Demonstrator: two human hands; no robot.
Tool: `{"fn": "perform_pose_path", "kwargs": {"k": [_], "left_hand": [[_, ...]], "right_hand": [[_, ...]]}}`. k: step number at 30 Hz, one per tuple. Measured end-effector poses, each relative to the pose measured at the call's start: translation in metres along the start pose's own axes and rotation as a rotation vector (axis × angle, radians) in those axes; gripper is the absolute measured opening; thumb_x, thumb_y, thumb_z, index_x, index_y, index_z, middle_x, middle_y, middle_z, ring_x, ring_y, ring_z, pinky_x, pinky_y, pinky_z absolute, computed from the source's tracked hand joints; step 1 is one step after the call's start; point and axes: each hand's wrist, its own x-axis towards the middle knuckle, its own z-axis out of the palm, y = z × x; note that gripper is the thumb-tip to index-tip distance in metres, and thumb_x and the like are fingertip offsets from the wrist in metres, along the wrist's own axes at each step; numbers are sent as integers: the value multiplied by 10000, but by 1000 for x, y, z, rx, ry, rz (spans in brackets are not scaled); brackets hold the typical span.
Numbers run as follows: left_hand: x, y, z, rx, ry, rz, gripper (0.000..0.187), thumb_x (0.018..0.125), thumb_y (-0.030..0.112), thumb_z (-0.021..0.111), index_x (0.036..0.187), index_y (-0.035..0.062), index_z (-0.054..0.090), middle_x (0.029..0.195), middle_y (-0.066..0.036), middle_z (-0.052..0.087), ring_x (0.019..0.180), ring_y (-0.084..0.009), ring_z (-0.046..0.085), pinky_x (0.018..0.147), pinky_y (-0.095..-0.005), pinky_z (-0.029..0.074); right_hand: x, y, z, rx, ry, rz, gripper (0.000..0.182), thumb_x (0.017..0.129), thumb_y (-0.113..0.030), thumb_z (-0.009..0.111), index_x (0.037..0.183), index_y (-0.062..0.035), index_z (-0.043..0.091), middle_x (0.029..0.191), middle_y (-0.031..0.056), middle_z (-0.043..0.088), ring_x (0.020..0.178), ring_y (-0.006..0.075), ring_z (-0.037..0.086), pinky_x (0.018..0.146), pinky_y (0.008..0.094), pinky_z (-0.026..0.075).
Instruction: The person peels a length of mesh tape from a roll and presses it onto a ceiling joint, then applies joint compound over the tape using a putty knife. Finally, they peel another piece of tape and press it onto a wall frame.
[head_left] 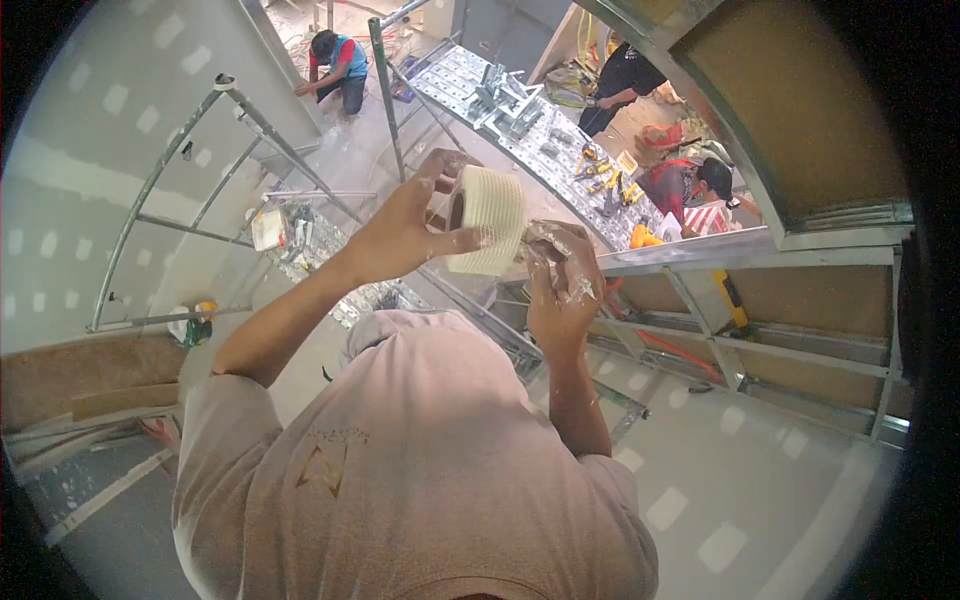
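A pale roll of mesh joint tape (492,215) is held up in front of my chest, its grid pattern showing on the outer face. My left hand (405,225) grips it from the left, with the thumb across the near side and fingers around the far edge. At the roll's right edge is my right hand (560,275), its fingers bent in and dotted with white compound. Those fingers seem to pinch the tape's edge; the exact contact is partly hidden.
Scaffold rails (160,190) rise at the left. A perforated metal platform (460,75) carries brackets and yellow-handled tools (605,178). Below it stands a white bucket (268,230). Metal framing (760,335) runs along the right. One person (340,70) crouches far left; others (690,185) work beyond the platform.
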Motion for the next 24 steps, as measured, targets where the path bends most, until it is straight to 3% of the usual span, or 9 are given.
{"fn": "perform_pose_path", "kwargs": {"k": [3, 13, 15, 19, 21, 22, 24], "left_hand": [[-3, 3, 7, -17, 55, 85, 841, 755, 238, 885, 1424, 74, 403, 1326, -160, 594, 1251, -290, 558, 957, -429, 557], [-8, -9, 17, 138, 268, 324, 995, 658, 197, 944, 1457, 48, 371, 1438, -160, 404, 1339, -292, 483, 1008, -443, 528], [-8, -14, 18, 132, 344, 387, 1047, 628, 213, 972, 1459, 41, 359, 1421, -167, 395, 1355, -303, 462, 1039, -464, 505], [-7, -27, 22, 183, 448, 492, 1079, 612, 270, 991, 1455, 47, 357, 1404, -183, 395, 1364, -337, 430, 1079, -492, 453], [-10, -33, 18, 509, 552, 577, 1097, 606, 323, 1000, 1454, 53, 358, 1410, -193, 378, 1357, -387, 396, 1109, -523, 400], [-10, -34, 18, 510, 544, 581, 1097, 606, 323, 1000, 1454, 53, 358, 1410, -193, 378, 1357, -387, 396, 1109, -523, 400], [-12, -35, 20, 592, 605, 627, 1085, 619, 347, 995, 1453, 59, 364, 1416, -200, 369, 1354, -414, 366, 1112, -546, 381]], "right_hand": [[-1, -2, 2, -25, 61, -2, 258, 845, 120, 675, 1088, 34, 662, 1048, 175, 690, 944, 262, 695, 826, 345, 560], [2, -15, 3, -145, 80, 6, 206, 845, 112, 679, 1030, 21, 691, 1020, 149, 702, 953, 260, 692, 855, 332, 537], [2, -17, 7, 48, 98, 155, 175, 882, 86, 657, 1043, 28, 690, 1033, 145, 706, 971, 215, 683, 864, 315, 531], [1, -21, 1, 46, 53, 272, 177, 932, 61, 616, 1085, 29, 700, 1047, 140, 719, 964, 179, 676, 869, 296, 528], [-15, -4, 3, 603, 296, 597, 201, 966, 35, 593, 1132, 26, 706, 1043, 119, 729, 933, 149, 675, 845, 268, 526], [-9, -5, 5, 605, 305, 596, 201, 966, 35, 593, 1132, 26, 706, 1043, 119, 729, 933, 149, 675, 845, 268, 526], [9, -13, 10, 298, 102, 509, 196, 952, 33, 638, 1132, 22, 715, 1030, 85, 730, 887, 128, 677, 792, 241, 527]]}}
